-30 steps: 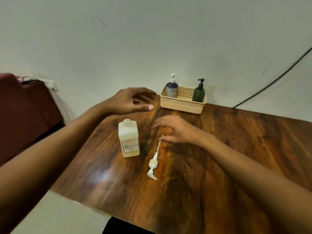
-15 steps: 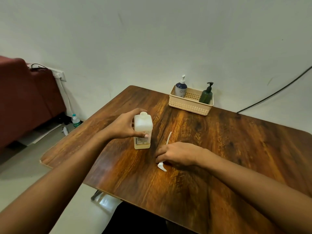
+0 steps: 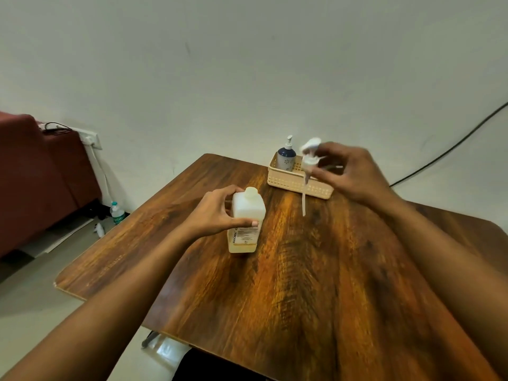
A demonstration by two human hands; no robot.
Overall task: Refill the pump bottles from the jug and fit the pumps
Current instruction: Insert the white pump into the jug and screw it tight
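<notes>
A square whitish bottle (image 3: 246, 215) with a printed label and an open neck stands upright on the wooden table (image 3: 302, 284). My left hand (image 3: 217, 215) grips its side. My right hand (image 3: 349, 171) holds a white pump (image 3: 309, 160) in the air, right of and above the bottle, with its dip tube hanging down. Behind the pump a beige basket (image 3: 291, 182) holds a blue pump bottle (image 3: 286, 158). My right hand hides the green bottle in the basket.
The table's left edge drops to a floor with a small water bottle (image 3: 117, 213) and papers. A dark red sofa (image 3: 35, 174) stands at the left. A black cable (image 3: 450, 147) runs along the wall at the right.
My right hand picked the pump up off the table and raised it toward the basket. My left hand kept its grip on the whitish bottle.
</notes>
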